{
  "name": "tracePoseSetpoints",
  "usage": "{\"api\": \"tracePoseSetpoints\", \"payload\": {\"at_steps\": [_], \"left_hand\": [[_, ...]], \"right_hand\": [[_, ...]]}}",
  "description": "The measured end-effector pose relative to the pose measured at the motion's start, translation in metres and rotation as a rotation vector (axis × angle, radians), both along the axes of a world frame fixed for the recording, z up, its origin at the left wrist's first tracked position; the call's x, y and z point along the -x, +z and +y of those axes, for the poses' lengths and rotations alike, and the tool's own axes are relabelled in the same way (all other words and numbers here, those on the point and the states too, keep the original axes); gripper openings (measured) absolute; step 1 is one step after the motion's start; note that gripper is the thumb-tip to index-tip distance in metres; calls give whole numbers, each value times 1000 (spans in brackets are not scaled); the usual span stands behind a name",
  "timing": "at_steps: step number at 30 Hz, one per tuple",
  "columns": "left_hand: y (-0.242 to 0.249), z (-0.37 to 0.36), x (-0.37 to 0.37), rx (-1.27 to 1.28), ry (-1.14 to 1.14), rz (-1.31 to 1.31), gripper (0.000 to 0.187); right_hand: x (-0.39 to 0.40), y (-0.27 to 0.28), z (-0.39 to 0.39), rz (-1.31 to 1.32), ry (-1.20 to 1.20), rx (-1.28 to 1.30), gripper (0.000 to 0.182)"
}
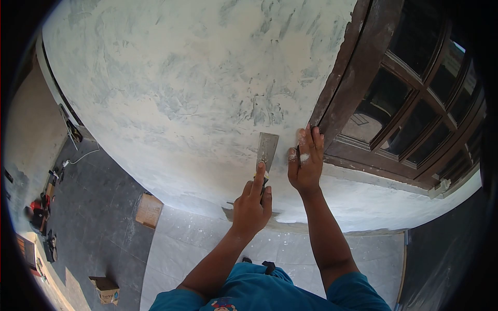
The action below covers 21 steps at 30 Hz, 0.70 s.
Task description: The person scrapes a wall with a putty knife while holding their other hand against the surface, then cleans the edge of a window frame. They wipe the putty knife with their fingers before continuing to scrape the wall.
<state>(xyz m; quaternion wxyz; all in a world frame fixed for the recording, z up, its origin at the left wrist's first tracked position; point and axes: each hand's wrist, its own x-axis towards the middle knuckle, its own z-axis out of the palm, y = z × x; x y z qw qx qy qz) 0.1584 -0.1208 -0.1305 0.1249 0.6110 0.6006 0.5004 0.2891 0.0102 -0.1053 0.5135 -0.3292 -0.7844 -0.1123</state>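
The putty knife [267, 147] has a flat grey blade, dulled by smears, pointing up against the patchy white-and-grey wall [197, 78], left of the wooden window frame [353, 98]. The left hand [252, 203] grips its mostly hidden handle, forefinger along the blade. The right hand [307, 160], white-dusted, rests unclenched at the frame's edge. Down on the floor [98, 207], a cardboard box [108, 296] gapes open; I can't make out its contents.
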Motion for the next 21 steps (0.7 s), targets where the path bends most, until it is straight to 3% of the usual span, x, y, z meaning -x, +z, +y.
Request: {"api": "tracePoseSetpoints", "payload": {"at_steps": [6, 13, 18, 21], "left_hand": [[11, 19, 4, -186, 75, 90, 64], [-14, 13, 0, -178, 67, 89, 64], [15, 15, 4, -189, 62, 83, 64], [-3, 11, 8, -191, 87, 123, 65]], "right_hand": [[0, 0, 1, -5, -5, -10, 45], [-2, -1, 1, 4, 13, -10, 45], [-1, -1, 1, -1, 9, -5, 44], [-2, -1, 2, -3, 15, -8, 45]]}}
